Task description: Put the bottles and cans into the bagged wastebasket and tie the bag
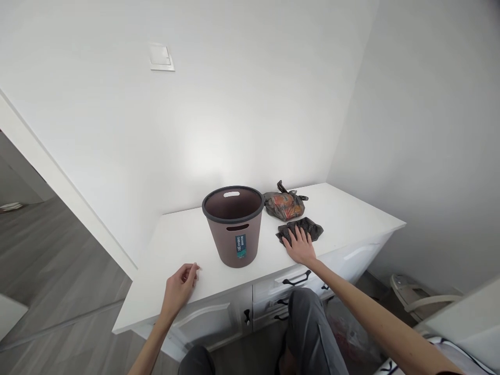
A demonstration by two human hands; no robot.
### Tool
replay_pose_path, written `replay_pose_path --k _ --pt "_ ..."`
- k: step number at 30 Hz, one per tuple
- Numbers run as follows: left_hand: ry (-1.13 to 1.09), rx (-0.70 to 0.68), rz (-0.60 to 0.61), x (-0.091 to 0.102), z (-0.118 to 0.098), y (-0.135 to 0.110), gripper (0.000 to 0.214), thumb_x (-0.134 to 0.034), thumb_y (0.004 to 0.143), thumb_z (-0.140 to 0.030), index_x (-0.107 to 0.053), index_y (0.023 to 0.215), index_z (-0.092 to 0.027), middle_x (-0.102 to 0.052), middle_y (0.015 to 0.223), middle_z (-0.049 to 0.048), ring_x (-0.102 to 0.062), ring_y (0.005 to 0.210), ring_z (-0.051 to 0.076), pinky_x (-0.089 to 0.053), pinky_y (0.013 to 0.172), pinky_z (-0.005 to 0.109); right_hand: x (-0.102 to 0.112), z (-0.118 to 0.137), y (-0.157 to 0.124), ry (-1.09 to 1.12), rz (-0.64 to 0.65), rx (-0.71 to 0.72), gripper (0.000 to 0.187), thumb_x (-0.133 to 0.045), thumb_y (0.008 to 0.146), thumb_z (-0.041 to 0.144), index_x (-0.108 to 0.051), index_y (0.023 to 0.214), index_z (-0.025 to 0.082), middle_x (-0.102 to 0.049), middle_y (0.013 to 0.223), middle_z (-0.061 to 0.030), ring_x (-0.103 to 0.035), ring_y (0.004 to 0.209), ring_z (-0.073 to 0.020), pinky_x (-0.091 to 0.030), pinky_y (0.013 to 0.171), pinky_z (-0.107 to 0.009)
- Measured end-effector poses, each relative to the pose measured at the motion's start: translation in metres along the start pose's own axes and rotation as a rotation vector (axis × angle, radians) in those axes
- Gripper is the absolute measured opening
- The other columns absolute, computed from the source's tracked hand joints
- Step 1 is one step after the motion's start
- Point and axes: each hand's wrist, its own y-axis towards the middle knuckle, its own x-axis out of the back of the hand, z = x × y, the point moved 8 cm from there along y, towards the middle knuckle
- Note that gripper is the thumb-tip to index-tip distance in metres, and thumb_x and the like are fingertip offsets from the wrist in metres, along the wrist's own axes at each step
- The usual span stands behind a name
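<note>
A brown plastic bin (235,226) with a dark rim stands upright on a white desk (183,245); nothing shows inside it. To its right lies a folded black bag (308,228). My right hand (299,245) rests flat on the bag's near edge, fingers spread. Behind it sits a tied dark bag (284,203) with orange contents. My left hand (180,286) hovers over the desk's front left part, fingers loosely curled, holding nothing.
White walls meet in a corner behind the desk, with a switch plate (161,57) high up. Drawers with black handles (297,280) face me, my knees (308,328) below. A scale-like object (410,291) lies on the floor at right. Grey floor stretches left.
</note>
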Motion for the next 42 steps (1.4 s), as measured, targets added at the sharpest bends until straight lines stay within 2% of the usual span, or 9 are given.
replay_pose_path --k 7,14,24,30,42 --pt "0.031 -0.036 -0.024 0.000 -0.010 -0.004 0.054 -0.049 0.093 -0.069 -0.073 0.091 -0.021 -0.065 0.066 0.0006 -0.058 0.060 0.017 -0.044 0.059 0.027 0.011 0.004 -0.011 0.021 0.047 -0.005 0.073 -0.024 0.106 0.059 -0.031 0.166 0.018 -0.018 0.175 -0.0135 -0.013 0.161 -0.0337 -0.006 0.128 -0.053" --pt "0.035 -0.057 -0.017 -0.004 -0.002 -0.002 0.052 -0.049 0.094 -0.068 -0.073 0.092 -0.021 -0.065 0.067 0.0000 -0.058 0.060 0.017 -0.045 0.062 0.027 0.011 0.002 -0.011 0.025 0.037 -0.012 0.072 -0.025 0.107 0.057 -0.032 0.166 0.017 -0.019 0.175 -0.0132 -0.012 0.161 -0.0325 -0.005 0.128 -0.053" --pt "0.018 -0.057 -0.029 -0.004 -0.001 -0.001 0.050 -0.050 0.096 -0.066 -0.072 0.091 -0.021 -0.066 0.067 -0.0001 -0.059 0.061 0.017 -0.046 0.065 0.027 0.019 0.004 -0.015 0.003 0.029 -0.006 0.065 -0.020 0.108 0.041 -0.037 0.164 0.012 -0.023 0.174 -0.0100 -0.016 0.161 -0.0303 -0.007 0.130 -0.049" --pt "0.009 -0.058 -0.038 -0.004 0.000 -0.003 0.048 -0.051 0.096 -0.064 -0.073 0.090 -0.021 -0.066 0.068 -0.0007 -0.059 0.061 0.016 -0.045 0.064 0.026 0.017 0.002 -0.015 0.012 0.050 0.005 0.064 -0.020 0.108 0.038 -0.035 0.164 0.013 -0.023 0.174 -0.0088 -0.014 0.162 -0.0289 -0.008 0.130 -0.049" --pt "-0.025 -0.002 -0.034 -0.006 0.007 -0.001 0.048 -0.053 0.095 -0.065 -0.073 0.093 -0.021 -0.066 0.069 -0.0005 -0.059 0.062 0.016 -0.045 0.063 0.026 0.014 0.000 -0.012 0.000 0.003 0.017 0.064 -0.022 0.107 0.038 -0.037 0.164 0.012 -0.024 0.174 -0.0068 -0.017 0.161 -0.0279 -0.008 0.130 -0.047"
